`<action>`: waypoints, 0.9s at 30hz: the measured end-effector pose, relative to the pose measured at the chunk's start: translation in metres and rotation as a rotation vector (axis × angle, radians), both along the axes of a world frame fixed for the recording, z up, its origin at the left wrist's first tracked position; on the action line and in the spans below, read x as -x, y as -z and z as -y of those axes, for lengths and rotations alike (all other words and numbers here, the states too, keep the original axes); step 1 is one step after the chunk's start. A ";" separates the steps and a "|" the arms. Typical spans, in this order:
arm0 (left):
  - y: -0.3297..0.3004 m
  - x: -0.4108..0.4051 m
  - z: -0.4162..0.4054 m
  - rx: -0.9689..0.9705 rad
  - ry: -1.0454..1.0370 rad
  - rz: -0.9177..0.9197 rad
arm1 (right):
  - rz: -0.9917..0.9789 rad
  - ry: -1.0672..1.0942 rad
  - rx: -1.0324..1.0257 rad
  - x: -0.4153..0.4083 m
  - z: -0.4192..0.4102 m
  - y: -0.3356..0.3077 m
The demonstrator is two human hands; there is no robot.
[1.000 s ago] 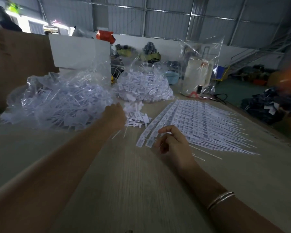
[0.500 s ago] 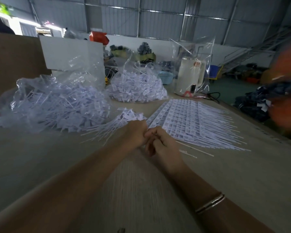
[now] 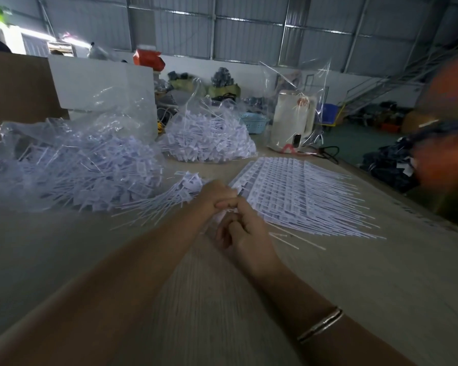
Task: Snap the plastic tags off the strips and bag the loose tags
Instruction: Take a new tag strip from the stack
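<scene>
Much of the work looks done, but a good deal is left. Two clear bags already hold loose tags: a big one (image 3: 72, 167) at the left of the surface (image 3: 90, 260) and a smaller one (image 3: 209, 138) farther back, both heaped full. A further loose bunch (image 3: 167, 196) lies unbagged just left of the hands, its thin tails fanned toward the near left. To the right, a broad sheet of strips (image 3: 296, 191) lies flat with its tags in neat rows, apparently untouched, so that stock is yet to be snapped. The left hand (image 3: 214, 196) and right hand (image 3: 245, 233) meet at the near left corner of this sheet, fingers curled and pressed together; they seem to pinch something small between them, probably a strip end, though what exactly is hidden. An empty clear bag (image 3: 296, 101) stands upright at the back, perhaps for the next batch.
</scene>
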State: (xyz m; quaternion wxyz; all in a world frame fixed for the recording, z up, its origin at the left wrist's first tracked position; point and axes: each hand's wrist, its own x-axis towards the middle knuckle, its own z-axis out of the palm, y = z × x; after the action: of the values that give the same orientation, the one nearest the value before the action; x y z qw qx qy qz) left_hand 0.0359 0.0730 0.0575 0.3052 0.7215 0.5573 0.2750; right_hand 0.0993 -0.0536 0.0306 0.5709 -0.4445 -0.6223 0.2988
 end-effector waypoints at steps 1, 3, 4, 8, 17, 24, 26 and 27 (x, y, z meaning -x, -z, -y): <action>-0.004 -0.002 -0.001 -0.011 -0.027 0.095 | 0.018 0.005 -0.011 -0.001 0.000 0.000; -0.012 -0.006 0.000 -0.013 -0.041 0.256 | 0.063 0.021 -0.035 -0.002 0.000 0.001; -0.016 -0.006 0.001 -0.029 -0.030 0.298 | 0.083 0.027 -0.044 -0.002 0.001 0.002; -0.029 -0.006 -0.001 -0.146 0.023 0.164 | 0.193 0.162 -0.113 -0.007 -0.002 -0.001; -0.009 -0.018 0.000 -0.227 0.110 -0.331 | 0.424 0.261 -0.252 -0.018 0.001 -0.010; -0.009 -0.042 -0.003 -0.132 0.201 -0.308 | 0.415 0.292 -0.376 -0.026 0.001 -0.013; -0.016 -0.047 0.001 -0.191 0.191 -0.018 | 0.394 0.318 -0.406 -0.028 0.001 -0.016; -0.021 -0.047 0.003 -0.229 0.184 0.111 | 0.396 0.322 -0.425 -0.027 0.002 -0.017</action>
State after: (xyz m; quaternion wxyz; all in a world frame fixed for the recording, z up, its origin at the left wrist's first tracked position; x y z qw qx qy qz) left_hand 0.0833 0.0696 0.0780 0.2753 0.7833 0.4362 0.3470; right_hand 0.1266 -0.0552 0.0477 0.5586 -0.4577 -0.6913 -0.0240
